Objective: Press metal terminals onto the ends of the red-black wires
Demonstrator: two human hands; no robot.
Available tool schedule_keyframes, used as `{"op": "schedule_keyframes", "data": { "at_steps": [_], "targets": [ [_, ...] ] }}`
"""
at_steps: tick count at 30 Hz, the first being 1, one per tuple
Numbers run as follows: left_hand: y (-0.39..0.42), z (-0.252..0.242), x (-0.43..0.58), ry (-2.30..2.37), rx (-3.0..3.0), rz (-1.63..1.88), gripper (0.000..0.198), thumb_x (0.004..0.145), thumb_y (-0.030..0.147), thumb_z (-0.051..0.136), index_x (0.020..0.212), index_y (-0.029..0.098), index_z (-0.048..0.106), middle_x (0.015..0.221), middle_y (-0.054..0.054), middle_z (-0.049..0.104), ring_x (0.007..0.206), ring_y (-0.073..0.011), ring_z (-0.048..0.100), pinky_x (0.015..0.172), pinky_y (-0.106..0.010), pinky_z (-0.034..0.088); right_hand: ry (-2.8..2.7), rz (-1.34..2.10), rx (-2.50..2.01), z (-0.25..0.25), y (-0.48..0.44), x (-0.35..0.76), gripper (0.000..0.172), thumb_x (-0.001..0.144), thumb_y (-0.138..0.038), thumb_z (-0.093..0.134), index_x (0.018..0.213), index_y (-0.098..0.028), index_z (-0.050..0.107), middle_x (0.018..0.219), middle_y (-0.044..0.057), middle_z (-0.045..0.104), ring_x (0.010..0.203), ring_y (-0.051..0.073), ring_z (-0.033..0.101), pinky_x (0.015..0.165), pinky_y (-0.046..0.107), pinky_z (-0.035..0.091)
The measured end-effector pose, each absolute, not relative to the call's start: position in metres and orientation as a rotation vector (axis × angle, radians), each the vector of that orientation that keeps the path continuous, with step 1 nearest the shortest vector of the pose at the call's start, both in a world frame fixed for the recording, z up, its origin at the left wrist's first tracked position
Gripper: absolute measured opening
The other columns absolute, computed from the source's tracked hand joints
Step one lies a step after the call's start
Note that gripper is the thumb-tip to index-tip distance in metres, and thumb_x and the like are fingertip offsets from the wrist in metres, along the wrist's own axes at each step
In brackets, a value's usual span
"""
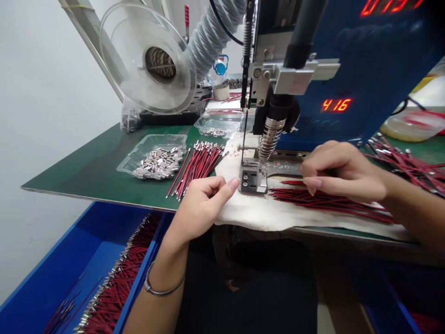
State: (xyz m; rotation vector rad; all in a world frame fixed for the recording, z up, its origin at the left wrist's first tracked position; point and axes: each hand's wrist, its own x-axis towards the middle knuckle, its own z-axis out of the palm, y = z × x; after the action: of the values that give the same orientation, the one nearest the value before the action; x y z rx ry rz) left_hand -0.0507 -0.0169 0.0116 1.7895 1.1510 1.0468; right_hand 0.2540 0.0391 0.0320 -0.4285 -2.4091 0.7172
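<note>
My left hand [203,204] is closed beside the small metal fixture [254,180] under the soldering machine, its thumb pointing at the fixture. Whatever those fingers hold, if anything, is hidden. Over a bundle of red-and-black wires [323,202] on the white cloth, my right hand [342,171] is pinched, its fingertips close to the wires. I cannot make out what lies between them. A coiled spring around the machine's tip [270,139] stands just above the fixture. Left of the fixture, a pile of wires with metal ends [201,164] rests on the green table.
Metal connectors fill a clear plastic tray [121,162]; another clear tray [222,118] stands behind. A blue bin [79,232] below left holds many wires. The blue machine housing [347,69] rises behind, beside a clear spool [121,55]. More wires [413,167] lie right.
</note>
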Motion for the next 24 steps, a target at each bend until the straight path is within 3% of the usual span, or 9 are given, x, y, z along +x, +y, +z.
{"op": "schedule_keyframes", "data": {
  "at_steps": [6, 24],
  "targets": [
    [-0.0186, 0.0084, -0.049, 1.176, 1.799, 1.077, 0.053, 0.103, 0.04, 0.062, 0.062, 0.022, 0.032, 0.062, 0.005, 0.026, 0.057, -0.0096, 0.025, 0.05, -0.029, 0.021, -2.519, 0.39, -0.383, 0.0368, 0.0366, 0.254, 0.036, 0.105, -0.019, 0.052, 0.07, -0.023, 0.049, 0.055, -0.005, 0.042, 0.049, 0.01, 0.031, 0.049, 0.029, 0.026],
    [-0.0228, 0.0095, -0.0498, 1.138, 1.83, 1.015, 0.052, 0.104, 0.039, 0.061, 0.062, 0.022, 0.033, 0.062, 0.005, 0.027, 0.059, -0.0104, 0.025, 0.054, -0.03, 0.022, -2.54, 0.174, -0.356, 0.0324, 0.0352, 0.2464, 0.032, 0.099, -0.012, 0.055, 0.071, -0.024, 0.046, 0.057, -0.006, 0.035, 0.051, 0.011, 0.028, 0.053, 0.033, 0.024]
  ]
}}
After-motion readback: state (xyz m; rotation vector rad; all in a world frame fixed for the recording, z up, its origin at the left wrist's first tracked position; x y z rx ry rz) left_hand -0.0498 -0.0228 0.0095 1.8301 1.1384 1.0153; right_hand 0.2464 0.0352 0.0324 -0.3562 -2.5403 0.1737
